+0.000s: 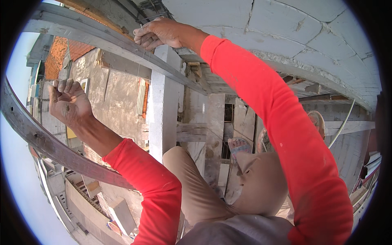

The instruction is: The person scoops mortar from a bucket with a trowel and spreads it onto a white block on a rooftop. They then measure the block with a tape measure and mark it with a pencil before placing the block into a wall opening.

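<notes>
Up beside a grey metal beam, my right hand is closed with its fingertips pinched together. A thin wire or line shows at those fingertips and another faint stretch of it runs below the beam; it looks gripped in the pinch. Lower and to the left, my left hand is raised with curled fingers, between that beam and a second, curved-looking metal beam. Anything inside the left hand is too small or hidden to make out. Dust covers the fingers of both hands.
A pale block column stands under the upper beam. A light block wall rises at the upper right. Below me are boards and my sandaled foot, with a drop beyond. Tiled roofs lie far left.
</notes>
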Motion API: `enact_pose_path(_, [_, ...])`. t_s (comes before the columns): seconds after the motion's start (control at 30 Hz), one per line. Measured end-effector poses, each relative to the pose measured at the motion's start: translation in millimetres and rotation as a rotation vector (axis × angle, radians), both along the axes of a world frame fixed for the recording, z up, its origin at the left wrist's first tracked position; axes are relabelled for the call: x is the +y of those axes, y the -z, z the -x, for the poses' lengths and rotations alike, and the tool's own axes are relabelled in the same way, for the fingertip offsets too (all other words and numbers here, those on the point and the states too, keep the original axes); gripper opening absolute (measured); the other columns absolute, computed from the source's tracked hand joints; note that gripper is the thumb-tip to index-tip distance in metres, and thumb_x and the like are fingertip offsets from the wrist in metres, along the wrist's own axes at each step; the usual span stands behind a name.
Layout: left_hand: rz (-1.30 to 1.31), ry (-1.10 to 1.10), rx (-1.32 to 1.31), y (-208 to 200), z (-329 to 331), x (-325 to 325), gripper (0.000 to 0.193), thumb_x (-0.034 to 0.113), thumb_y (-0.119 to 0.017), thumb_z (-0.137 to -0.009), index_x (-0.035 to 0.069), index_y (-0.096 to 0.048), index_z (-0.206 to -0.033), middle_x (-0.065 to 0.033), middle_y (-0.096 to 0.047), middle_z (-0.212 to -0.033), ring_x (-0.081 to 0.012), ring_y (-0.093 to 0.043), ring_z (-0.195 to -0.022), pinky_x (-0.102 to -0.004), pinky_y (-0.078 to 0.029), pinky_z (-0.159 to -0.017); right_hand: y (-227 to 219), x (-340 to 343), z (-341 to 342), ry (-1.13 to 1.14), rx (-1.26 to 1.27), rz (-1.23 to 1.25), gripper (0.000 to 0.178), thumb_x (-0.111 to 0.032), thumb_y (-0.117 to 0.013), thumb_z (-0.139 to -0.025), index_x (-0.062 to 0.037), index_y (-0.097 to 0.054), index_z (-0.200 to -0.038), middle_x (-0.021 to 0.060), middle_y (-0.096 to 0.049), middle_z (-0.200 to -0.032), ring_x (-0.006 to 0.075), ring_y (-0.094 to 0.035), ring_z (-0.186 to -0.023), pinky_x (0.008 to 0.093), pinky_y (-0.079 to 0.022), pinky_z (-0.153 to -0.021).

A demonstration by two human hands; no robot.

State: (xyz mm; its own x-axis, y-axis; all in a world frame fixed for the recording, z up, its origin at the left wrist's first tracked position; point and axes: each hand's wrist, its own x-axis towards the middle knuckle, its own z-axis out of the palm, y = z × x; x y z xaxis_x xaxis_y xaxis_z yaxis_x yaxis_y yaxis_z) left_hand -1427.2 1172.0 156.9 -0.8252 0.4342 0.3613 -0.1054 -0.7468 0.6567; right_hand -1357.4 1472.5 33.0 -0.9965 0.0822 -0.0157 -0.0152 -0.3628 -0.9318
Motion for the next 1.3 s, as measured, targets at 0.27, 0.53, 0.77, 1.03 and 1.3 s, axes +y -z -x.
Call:
enact_pose_path(0.27, [0.700,-0.341,0.172,-7.0,2.2,47.7,0.050,0.038,-0.053,-0.113,-0.006,-0.064,-0.132,-0.0135,-0.074,-0.111,-0.0186,-0.071,-0.095,-0.0313,-0.055,-0.084,27.0,-10.9,-34.7,0.074,0.155,0.298,0.027,-0.028,-0.078,-0.094,-0.0026,-0.076,-0.100,0.0215,-0.074,-0.124,0.0275,-0.065,-0.123,0.0456,-0.048,-0.116])
enact_pose_path(0.53, [0.883,-0.266,0.101,72.5,-60.6,77.7,0.038,0.013,-0.059,-0.109,-0.006,-0.060,-0.142,-0.0155,-0.072,-0.127,-0.0208,-0.068,-0.115,-0.0345,-0.051,-0.104,5.9,-24.3,-59.0,0.139,0.177,0.153,0.034,-0.029,-0.073,-0.098,0.0030,-0.077,-0.110,0.0195,-0.076,-0.121,0.0269,-0.067,-0.119,0.0445,-0.049,-0.112])
enact_pose_path(0.77, [0.939,-0.041,0.255,91.8,-54.6,81.6,0.050,0.013,-0.073,-0.101,-0.009,-0.057,-0.144,-0.0200,-0.068,-0.138,-0.0244,-0.065,-0.130,-0.0352,-0.048,-0.112,-8.1,-34.6,-79.0,0.249,0.126,0.053,0.039,-0.036,-0.069,-0.104,0.0005,-0.076,-0.114,0.0189,-0.073,-0.130,0.0281,-0.063,-0.125,0.0467,-0.050,-0.111])
enact_pose_path(1.03, [0.926,-0.457,0.460,122.3,-56.2,100.9,0.053,0.039,-0.082,-0.097,-0.008,-0.070,-0.120,-0.0171,-0.077,-0.100,-0.0229,-0.069,-0.091,-0.0383,-0.054,-0.085,-25.9,-36.9,-124.7,0.352,0.121,0.097,0.040,-0.040,-0.068,-0.105,-0.0003,-0.075,-0.111,0.0206,-0.073,-0.127,0.0238,-0.067,-0.106,0.0424,-0.055,-0.103])
enact_pose_path(1.3, [1.070,-0.520,0.408,121.5,-65.4,101.0,0.062,0.044,-0.081,-0.097,-0.008,-0.068,-0.128,-0.0221,-0.077,-0.111,-0.0316,-0.073,-0.106,-0.0409,-0.053,-0.095,-47.9,-62.9,-155.8,0.428,0.165,-0.318,0.036,-0.029,-0.066,-0.108,0.0034,-0.080,-0.100,0.0136,-0.078,-0.104,0.0158,-0.069,-0.089,0.0345,-0.058,-0.085])
